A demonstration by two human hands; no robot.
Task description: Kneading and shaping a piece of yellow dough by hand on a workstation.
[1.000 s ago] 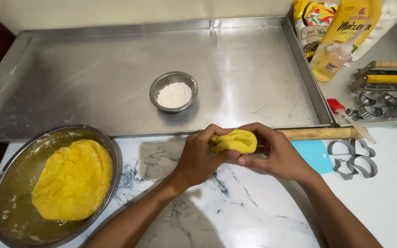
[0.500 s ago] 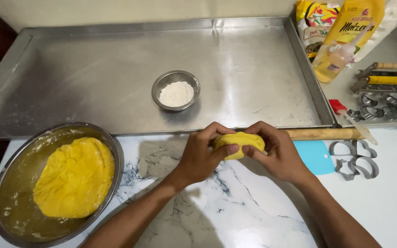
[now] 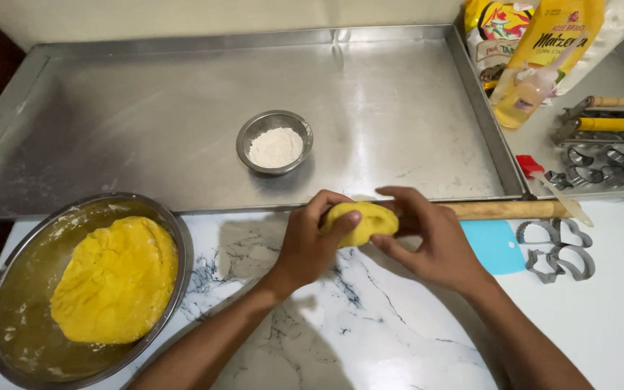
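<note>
Steel fills the upper part of the view: a big flat baking tray (image 3: 146, 130) lies along the far side of the marble counter (image 3: 370, 325), its near edge just above the hands. A small metal bowl of white flour (image 3: 274, 142) stands on the tray, near its middle. At the lower left, on the counter, sits a wide metal mixing bowl (image 3: 9, 289) with a large mass of yellow dough (image 3: 113, 278) lying against its right side; the bare metal beside the dough looks oily.

A wooden rolling pin (image 3: 503, 210) lies along the tray's near edge, partly hidden behind the right hand. Just below it are a light blue scraper (image 3: 496, 245) and some metal cookie cutters (image 3: 561, 253). At the upper right stand yellow bags (image 3: 536, 36), with a small plastic bottle (image 3: 521, 97) of yellowish liquid leaning in front of them, then tools with yellow and wooden handles (image 3: 608, 115) and more cutters on a second tray.

The small lump of yellow dough (image 3: 366, 220) is held above the counter, between both hands, just in front of the big tray's edge. The left hand (image 3: 312, 242) curls around its left side, thumb pressed on top. The right hand (image 3: 435, 242) cups it from the right, fingers bent loosely over and under it.
</note>
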